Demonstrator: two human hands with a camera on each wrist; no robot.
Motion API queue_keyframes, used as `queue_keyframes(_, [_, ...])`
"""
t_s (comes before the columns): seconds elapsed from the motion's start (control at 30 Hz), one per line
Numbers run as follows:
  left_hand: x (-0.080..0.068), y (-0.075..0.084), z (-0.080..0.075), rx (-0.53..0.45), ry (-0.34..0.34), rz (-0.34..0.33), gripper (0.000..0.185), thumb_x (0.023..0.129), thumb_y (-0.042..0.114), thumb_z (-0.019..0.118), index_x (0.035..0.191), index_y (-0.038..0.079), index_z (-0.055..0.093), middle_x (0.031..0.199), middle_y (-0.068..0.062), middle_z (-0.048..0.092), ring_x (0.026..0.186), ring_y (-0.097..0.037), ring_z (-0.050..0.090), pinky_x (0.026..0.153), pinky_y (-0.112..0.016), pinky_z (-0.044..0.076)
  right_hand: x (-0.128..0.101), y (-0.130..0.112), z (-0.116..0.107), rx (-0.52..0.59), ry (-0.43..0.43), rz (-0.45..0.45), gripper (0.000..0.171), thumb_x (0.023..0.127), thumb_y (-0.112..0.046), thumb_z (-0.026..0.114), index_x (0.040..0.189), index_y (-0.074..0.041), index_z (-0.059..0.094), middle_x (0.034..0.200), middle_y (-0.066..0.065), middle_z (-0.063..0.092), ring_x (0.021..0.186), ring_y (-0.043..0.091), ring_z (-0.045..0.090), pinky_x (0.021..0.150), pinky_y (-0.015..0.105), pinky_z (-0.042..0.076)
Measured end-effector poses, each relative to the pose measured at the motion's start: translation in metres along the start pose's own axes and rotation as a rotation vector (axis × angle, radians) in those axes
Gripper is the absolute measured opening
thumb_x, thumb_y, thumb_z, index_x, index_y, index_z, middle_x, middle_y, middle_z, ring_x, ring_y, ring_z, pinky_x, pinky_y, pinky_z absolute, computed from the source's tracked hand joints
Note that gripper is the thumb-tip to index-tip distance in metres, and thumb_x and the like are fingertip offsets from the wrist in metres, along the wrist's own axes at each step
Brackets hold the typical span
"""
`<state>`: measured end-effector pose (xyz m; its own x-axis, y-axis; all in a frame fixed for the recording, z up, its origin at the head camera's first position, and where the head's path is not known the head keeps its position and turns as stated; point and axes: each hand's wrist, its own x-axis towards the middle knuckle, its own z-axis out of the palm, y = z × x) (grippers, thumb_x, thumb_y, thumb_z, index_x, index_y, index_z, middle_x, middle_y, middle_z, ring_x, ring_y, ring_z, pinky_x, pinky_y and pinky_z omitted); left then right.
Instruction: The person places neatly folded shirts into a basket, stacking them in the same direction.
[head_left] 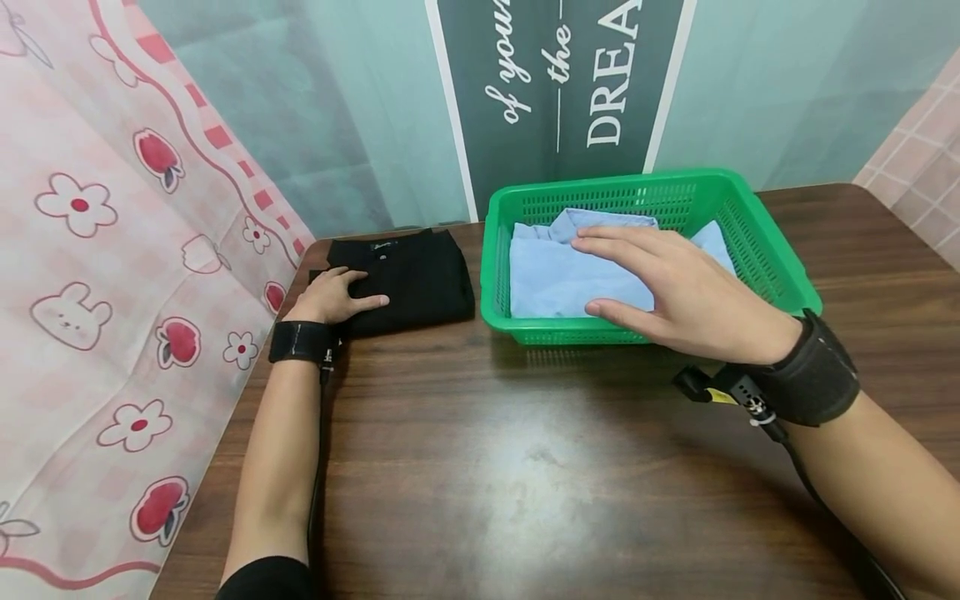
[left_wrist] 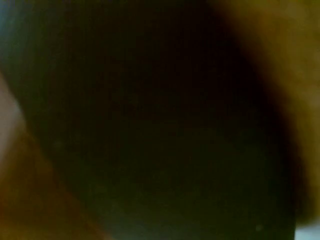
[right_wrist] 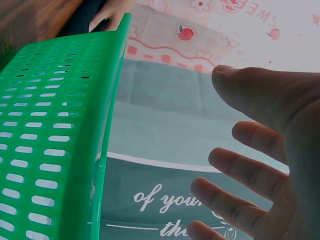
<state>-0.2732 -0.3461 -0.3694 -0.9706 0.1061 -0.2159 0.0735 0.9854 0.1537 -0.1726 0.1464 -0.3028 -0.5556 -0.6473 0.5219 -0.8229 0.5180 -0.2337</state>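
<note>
Two hands are working at once on the brown counter (head_left: pixel 480 467). The left hand (head_left: pixel 333 296) is resting flat on a folded black garment (head_left: pixel 412 279) lying at the counter's left edge beside a flowered cloth (head_left: pixel 112 292), its fingers straight and loose, pinching nothing. The right hand (head_left: pixel 675 287) is hovering over the green basket (head_left: pixel 757 242), fingers spread wide and holding nothing, palm down just above a folded blue shirt (head_left: pixel 551 275) lying inside; whether the palm is touching the cloth I cannot tell. The right wrist view is showing the same fingers (right_wrist: pixel 240 170) splayed beside the basket's perforated wall (right_wrist: pixel 45 150). The left wrist view is too dark and blurred to read. To my eye the blue shirt is being settled into the basket, and the black one is waiting; a next move would call for curling the left fingers under its fold to lift it whole.
</note>
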Motion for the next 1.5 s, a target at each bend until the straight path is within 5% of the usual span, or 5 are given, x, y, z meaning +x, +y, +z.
queue_keyframes(0.4, [-0.014, 0.004, 0.009, 0.016, -0.006, 0.018, 0.086, 0.098, 0.064, 0.062, 0.161, 0.008, 0.043, 0.17, -0.031, 0.027, 0.158, -0.053, 0.023, 0.124, -0.072, 0.024, -0.005, 0.0, -0.002, 0.003, -0.005, 0.027, 0.075, 0.087, -0.024, 0.087, 0.154, -0.013, 0.055, 0.154, 0.012, 0.06, 0.143, 0.035, 0.053, 0.113, 0.065, 0.042])
queue_keyframes(1.5, [-0.093, 0.022, 0.037, 0.013, 0.071, 0.058, 0.085, 0.093, 0.061, 0.072, 0.157, 0.009, 0.05, 0.168, -0.029, 0.033, 0.158, -0.051, 0.024, 0.126, -0.069, 0.022, -0.004, -0.003, -0.007, 0.002, 0.025, -0.043, 0.073, 0.087, -0.021, 0.086, 0.152, -0.011, 0.057, 0.152, 0.014, 0.061, 0.142, 0.036, 0.055, 0.115, 0.063, 0.043])
